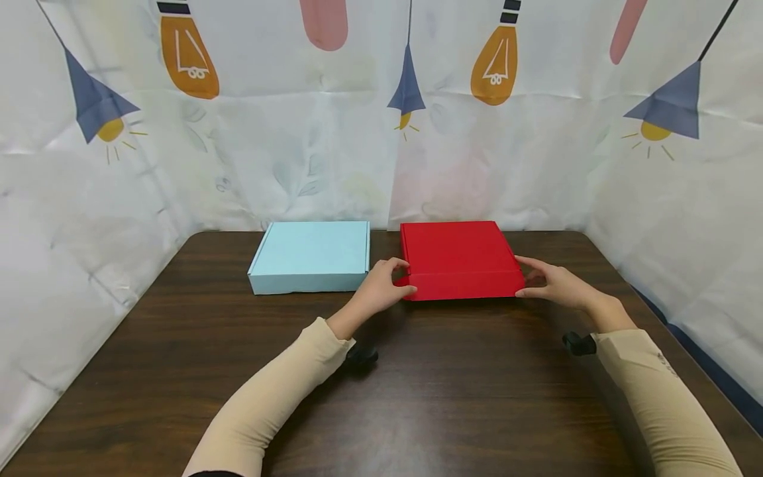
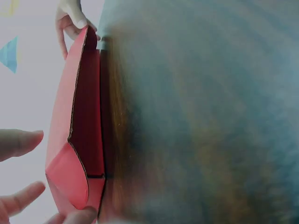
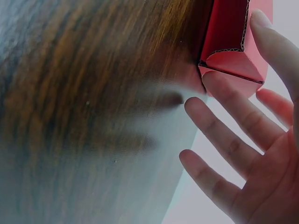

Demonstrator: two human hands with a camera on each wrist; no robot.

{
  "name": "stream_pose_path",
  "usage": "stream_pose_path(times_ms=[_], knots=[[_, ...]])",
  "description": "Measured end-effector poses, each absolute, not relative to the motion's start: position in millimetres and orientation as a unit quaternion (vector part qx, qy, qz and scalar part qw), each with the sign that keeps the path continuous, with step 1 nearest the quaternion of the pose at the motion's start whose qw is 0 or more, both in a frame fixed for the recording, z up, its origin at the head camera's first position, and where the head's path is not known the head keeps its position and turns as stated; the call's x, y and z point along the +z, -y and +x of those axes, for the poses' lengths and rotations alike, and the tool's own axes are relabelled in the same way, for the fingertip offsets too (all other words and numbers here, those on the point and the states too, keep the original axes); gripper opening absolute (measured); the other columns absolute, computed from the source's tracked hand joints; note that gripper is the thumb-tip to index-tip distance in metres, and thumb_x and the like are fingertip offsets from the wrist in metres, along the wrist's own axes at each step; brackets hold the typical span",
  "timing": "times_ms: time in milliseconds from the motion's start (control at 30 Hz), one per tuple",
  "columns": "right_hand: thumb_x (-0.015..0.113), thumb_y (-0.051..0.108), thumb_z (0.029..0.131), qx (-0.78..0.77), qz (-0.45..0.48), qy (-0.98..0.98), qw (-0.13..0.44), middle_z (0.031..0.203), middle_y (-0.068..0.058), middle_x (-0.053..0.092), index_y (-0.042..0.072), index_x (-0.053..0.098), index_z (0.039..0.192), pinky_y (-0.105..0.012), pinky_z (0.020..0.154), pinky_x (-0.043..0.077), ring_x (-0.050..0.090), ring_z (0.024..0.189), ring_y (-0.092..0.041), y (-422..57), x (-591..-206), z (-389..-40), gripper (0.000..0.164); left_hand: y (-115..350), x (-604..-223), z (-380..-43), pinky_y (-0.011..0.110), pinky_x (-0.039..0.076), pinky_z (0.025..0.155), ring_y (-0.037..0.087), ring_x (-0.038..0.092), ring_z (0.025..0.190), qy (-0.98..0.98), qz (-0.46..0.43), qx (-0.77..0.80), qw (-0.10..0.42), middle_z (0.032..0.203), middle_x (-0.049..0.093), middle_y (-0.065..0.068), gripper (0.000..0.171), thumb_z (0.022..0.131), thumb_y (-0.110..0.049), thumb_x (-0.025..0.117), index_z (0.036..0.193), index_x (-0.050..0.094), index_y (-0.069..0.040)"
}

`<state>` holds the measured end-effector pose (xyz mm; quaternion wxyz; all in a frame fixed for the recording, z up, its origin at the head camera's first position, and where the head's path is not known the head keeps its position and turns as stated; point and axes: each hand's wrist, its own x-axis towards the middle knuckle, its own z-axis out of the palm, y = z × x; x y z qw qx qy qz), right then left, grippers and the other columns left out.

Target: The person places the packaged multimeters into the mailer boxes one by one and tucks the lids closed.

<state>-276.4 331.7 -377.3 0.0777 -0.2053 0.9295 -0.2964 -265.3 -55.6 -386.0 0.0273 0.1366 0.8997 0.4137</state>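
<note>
A flat red cardboard box [image 1: 459, 252] lies toward the back of the table, a hand at each front corner. My left hand [image 1: 384, 285] is at its left corner, thumb near the front face; in the left wrist view, a fingertip [image 2: 81, 216] touches the side flap and others stand apart. My right hand [image 1: 554, 285] is at the right corner. In the right wrist view, its thumb [image 3: 261, 19] is at the lid's edge, one finger meets the corner, and the others spread loosely. Both wrist views show the lid's front flap [image 2: 65, 102] tilted outward, with a dark gap behind.
A closed light blue box [image 1: 312, 248] stands left of the red one, close to my left hand. The dark wooden table [image 1: 429, 397] reaches back to a white curtain [image 1: 346, 152] printed with lamps and bulbs, which also hangs along both sides.
</note>
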Motion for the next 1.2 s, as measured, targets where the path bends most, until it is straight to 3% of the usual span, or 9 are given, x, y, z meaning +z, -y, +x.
stream_pose_path(times_ms=[133, 367, 700, 933, 1200], knots=[[0.079, 0.026, 0.092, -0.292, -0.203, -0.931, 0.085, 0.113, -0.015, 0.07, -0.005, 0.028, 0.157, -0.052, 0.089, 0.054, 0.064, 0.113, -0.041, -329, -376, -277, 0.088, 58, -386, -262, 0.045, 0.057, 0.089, 0.034, 0.058, 0.116, -0.889, 0.105, 0.444, 0.035, 0.137, 0.048, 0.02, 0.06, 0.085, -0.017, 0.082, 0.137, 0.054, -0.006], [0.082, 0.026, 0.089, -0.289, -0.206, -0.93, 0.089, 0.114, -0.014, 0.07, -0.006, 0.027, 0.157, -0.054, 0.091, 0.053, 0.065, 0.112, -0.039, -327, -376, -277, 0.093, 61, -388, -262, 0.045, 0.055, 0.092, 0.033, 0.068, 0.109, -0.875, 0.121, 0.463, 0.071, 0.129, 0.058, 0.019, 0.056, 0.086, -0.007, 0.081, 0.136, 0.055, -0.004], [0.083, 0.028, 0.089, -0.269, -0.208, -0.937, 0.076, 0.114, -0.018, 0.07, -0.008, 0.028, 0.157, -0.056, 0.09, 0.053, 0.064, 0.113, -0.041, -324, -377, -277, 0.094, 54, -390, -260, 0.041, 0.057, 0.083, 0.034, 0.07, 0.105, -0.851, 0.121, 0.505, 0.085, 0.127, 0.056, 0.021, 0.061, 0.083, 0.005, 0.081, 0.132, 0.047, -0.005], [0.082, 0.03, 0.09, -0.262, -0.198, -0.942, 0.071, 0.112, -0.017, 0.069, -0.009, 0.028, 0.156, -0.051, 0.086, 0.054, 0.066, 0.107, -0.037, -319, -375, -275, 0.094, 51, -391, -261, 0.04, 0.057, 0.081, 0.034, 0.069, 0.105, -0.846, 0.108, 0.515, 0.081, 0.128, 0.057, 0.021, 0.061, 0.085, 0.004, 0.08, 0.133, 0.044, -0.008], [0.081, 0.032, 0.09, -0.266, -0.193, -0.941, 0.082, 0.11, -0.014, 0.069, -0.009, 0.028, 0.157, -0.046, 0.083, 0.053, 0.065, 0.105, -0.033, -316, -373, -273, 0.094, 55, -391, -259, 0.043, 0.057, 0.088, 0.034, 0.068, 0.108, -0.833, 0.096, 0.539, 0.083, 0.131, 0.06, 0.024, 0.059, 0.088, 0.001, 0.078, 0.138, 0.045, -0.005]])
